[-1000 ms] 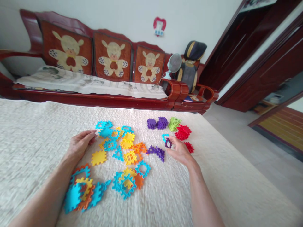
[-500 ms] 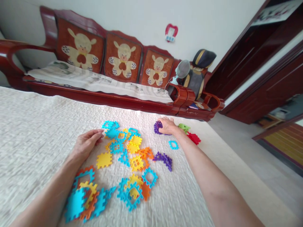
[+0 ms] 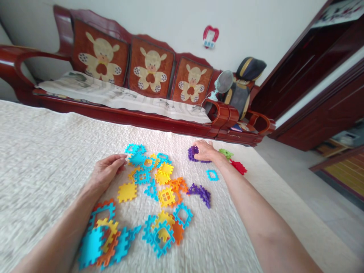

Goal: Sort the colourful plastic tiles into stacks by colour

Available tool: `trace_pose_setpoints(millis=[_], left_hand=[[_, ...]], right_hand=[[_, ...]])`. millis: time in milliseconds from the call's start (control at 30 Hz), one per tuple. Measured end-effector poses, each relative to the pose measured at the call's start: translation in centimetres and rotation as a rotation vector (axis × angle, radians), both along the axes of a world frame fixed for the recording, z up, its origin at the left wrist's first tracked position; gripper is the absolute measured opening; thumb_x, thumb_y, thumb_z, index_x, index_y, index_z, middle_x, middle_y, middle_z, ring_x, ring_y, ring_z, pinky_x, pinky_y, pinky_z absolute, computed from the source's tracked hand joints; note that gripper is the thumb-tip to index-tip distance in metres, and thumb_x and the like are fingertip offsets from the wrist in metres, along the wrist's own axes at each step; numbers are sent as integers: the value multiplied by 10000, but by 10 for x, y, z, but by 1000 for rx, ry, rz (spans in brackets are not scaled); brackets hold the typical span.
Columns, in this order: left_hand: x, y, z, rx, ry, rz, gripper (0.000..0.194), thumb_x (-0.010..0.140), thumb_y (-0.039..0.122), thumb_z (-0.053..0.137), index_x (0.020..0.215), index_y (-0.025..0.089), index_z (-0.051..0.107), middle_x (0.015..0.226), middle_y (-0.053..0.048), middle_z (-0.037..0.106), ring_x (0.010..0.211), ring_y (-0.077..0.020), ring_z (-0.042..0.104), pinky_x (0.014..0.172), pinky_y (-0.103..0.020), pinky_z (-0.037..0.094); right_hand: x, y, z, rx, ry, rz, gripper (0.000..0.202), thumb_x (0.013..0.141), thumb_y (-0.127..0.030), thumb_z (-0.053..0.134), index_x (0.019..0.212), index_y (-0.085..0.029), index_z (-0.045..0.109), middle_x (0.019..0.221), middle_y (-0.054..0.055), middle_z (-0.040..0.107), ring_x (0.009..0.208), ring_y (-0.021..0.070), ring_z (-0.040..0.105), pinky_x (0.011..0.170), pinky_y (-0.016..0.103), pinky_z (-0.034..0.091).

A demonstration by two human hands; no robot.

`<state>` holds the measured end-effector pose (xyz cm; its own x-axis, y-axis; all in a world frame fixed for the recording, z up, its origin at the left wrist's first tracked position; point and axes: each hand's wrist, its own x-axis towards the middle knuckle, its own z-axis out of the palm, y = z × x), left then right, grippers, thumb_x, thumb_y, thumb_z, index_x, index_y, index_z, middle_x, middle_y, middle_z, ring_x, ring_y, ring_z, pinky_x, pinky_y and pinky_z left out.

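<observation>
My right hand (image 3: 205, 151) reaches to the far side of the cloth, its fingers curled over purple interlocking plastic pieces (image 3: 192, 153); it covers part of them. My left hand (image 3: 109, 169) rests on the cloth with thumb and fingers pressed together, and I see nothing in it. Just beyond its fingertips lie blue notched pieces (image 3: 136, 158). Nearer to me, a flat yellow square piece (image 3: 127, 192) lies alone. A small blue frame piece (image 3: 212, 175) lies below my right wrist, and more purple pieces (image 3: 201, 194) are nearer to me.
Yellow (image 3: 166, 197) and orange pieces (image 3: 178, 185) lie mid-cloth. Two mixed piles, one left (image 3: 92, 246) and one central (image 3: 163, 237), are closest. Green (image 3: 226, 153) and red pieces (image 3: 238, 167) lie beyond my right forearm. A wooden sofa (image 3: 142, 120) stands behind the quilted cloth (image 3: 51, 151).
The view has shifted slightly, so everything sits a little further right. Both hands keep nearly the same places among the pieces.
</observation>
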<state>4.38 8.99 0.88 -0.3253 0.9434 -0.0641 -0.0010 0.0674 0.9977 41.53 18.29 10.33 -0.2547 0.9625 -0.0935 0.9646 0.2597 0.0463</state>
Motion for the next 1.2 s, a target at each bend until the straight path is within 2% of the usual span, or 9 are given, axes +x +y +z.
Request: trace_pose_setpoints(millis=[133,267,567,667,733,833,933,1067,1200], left_hand=[[-1,0,-2,-4,19,-3,466,603,541,760,926,204,751,726,-8,692,612,-130,554,574,-237,449],[1,0,1,-5,7,6,459,588,535,763,903,201,750,726,-9,693,612,-127,549,584,-239,450],[2,1,2,3,29,0,445,593,545,736,880,204,746,709,-15,683,623,-146,556,576,-254,447],[1,1,-1,12,42,-6,440,613,546,732,895,208,746,718,-13,685,631,-145,558,577,-249,446],[0,1,-1,11,44,-6,441,619,544,733,905,210,746,719,-10,684,632,-142,556,576,-245,444],[1,0,1,2,39,-5,445,615,547,734,905,209,747,708,-6,679,625,-141,553,574,-246,445],[2,0,3,0,29,-3,439,604,545,738,884,207,747,704,-7,680,619,-141,553,579,-251,452],[1,-1,2,8,34,-9,435,612,524,751,904,202,748,736,-13,696,633,-138,558,595,-248,454],[0,-2,1,-7,44,-14,460,640,494,763,963,167,743,756,-20,701,646,-129,543,618,-248,447]], right_hand=[[-13,-8,-1,89,80,134,442,756,-257,664,1188,-192,600,1289,121,597,1212,296,525,1066,507,319],[-36,-17,-11,58,60,271,391,751,-203,695,1134,-206,617,1287,101,590,1242,287,489,1091,542,288],[-48,-13,-30,28,-9,255,302,828,-239,703,1121,-200,637,1198,125,648,1247,320,481,1100,658,244],[-47,-12,-32,42,16,251,385,823,-233,705,1195,-193,613,1292,143,623,1293,333,464,1108,682,232],[-45,-18,-29,107,78,252,515,808,-227,712,1299,-192,558,1425,157,541,1347,334,429,1122,680,227],[-32,-45,-24,238,248,223,559,833,-233,670,1368,-185,515,1456,157,511,1351,309,456,1138,579,305],[-9,-92,-27,186,417,176,391,886,-242,585,1272,-181,596,1276,127,616,1198,248,589,1051,413,450],[24,-148,-48,16,499,10,382,857,-330,646,1215,-199,633,1208,119,639,1150,269,619,995,425,496],[36,-168,-64,-54,536,-155,480,807,-355,710,1250,-198,614,1243,132,605,1150,274,617,985,426,502]])
